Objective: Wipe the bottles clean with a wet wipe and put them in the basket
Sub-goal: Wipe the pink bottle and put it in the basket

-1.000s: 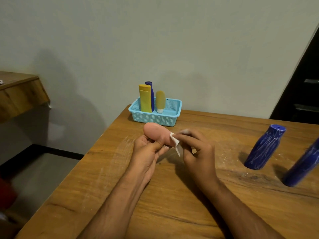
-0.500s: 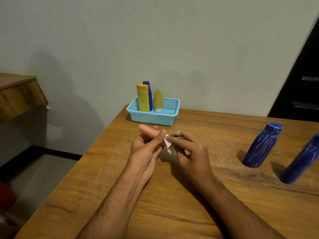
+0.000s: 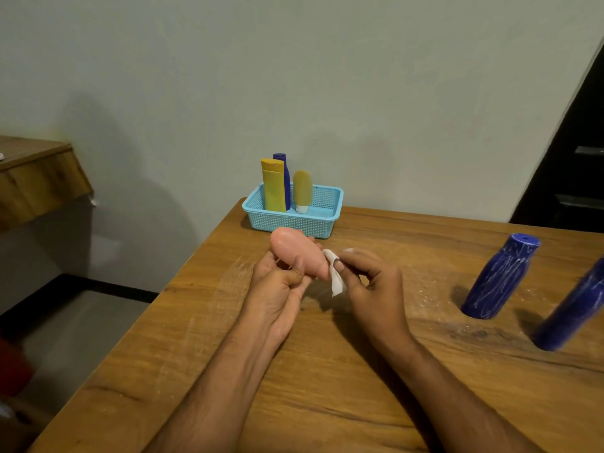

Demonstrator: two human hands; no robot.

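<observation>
My left hand [image 3: 281, 291] grips a small pink bottle [image 3: 295, 249] lying tilted above the table, its rounded end pointing away from me. My right hand [image 3: 371, 286] pinches a white wet wipe [image 3: 335, 273] against the bottle's near end. Behind them a light blue basket [image 3: 313, 222] stands at the table's far edge, holding a yellow bottle [image 3: 274, 186], a dark blue bottle [image 3: 285, 178] and a small mustard tube [image 3: 302, 189], all upright. Two dark blue bottles streaked with white stand on the right: one [image 3: 500, 277] in full view, the other [image 3: 575, 307] cut by the frame edge.
The wooden table [image 3: 327, 371] carries white powder smears around the hands and near the blue bottles. Its left edge drops to the floor. A second wooden surface [image 3: 32, 178] juts out at the far left. A dark doorway [image 3: 575, 142] is at the right.
The pink bottle has been turned in my left hand, its broad side showing again, while my right hand keeps the wipe on its near end. The view shifted slightly.
</observation>
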